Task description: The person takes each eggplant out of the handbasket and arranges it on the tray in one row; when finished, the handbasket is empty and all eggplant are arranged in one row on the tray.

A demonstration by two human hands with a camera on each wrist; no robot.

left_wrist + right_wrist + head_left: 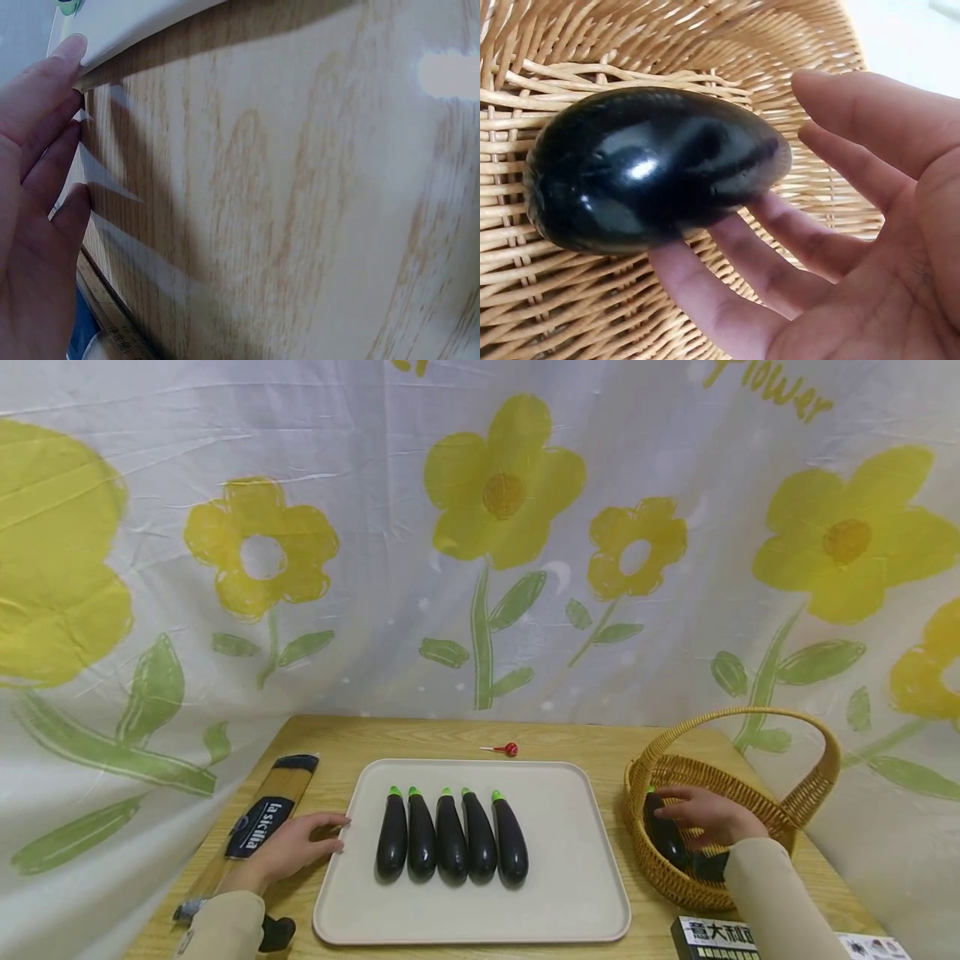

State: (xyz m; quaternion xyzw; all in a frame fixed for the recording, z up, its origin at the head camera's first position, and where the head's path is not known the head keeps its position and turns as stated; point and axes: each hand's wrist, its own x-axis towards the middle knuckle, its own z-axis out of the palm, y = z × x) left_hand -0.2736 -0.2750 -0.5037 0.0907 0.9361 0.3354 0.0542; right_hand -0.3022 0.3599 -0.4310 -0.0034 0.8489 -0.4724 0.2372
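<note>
Several dark eggplants (452,843) with green tips lie side by side on a cream tray (555,918). At the tray's left rim is my left hand (302,847), fingers extended, with the thumb right at the edge in the left wrist view. My right hand (708,818) reaches into a wicker basket (678,889) on the right. Inside it an eggplant (664,833) leans against the left wall, and another dark piece shows beside the sleeve. In the right wrist view, loosely bent fingers lie along a glossy dark eggplant (656,172), with the thumb apart from it.
A pack of spaghetti (262,822) lies left of the tray, a black object (277,933) near the left sleeve. Behind the tray is a red lollipop (510,749). A black-and-white box (712,935) sits in front of the basket, whose tall handle (817,777) arches above it.
</note>
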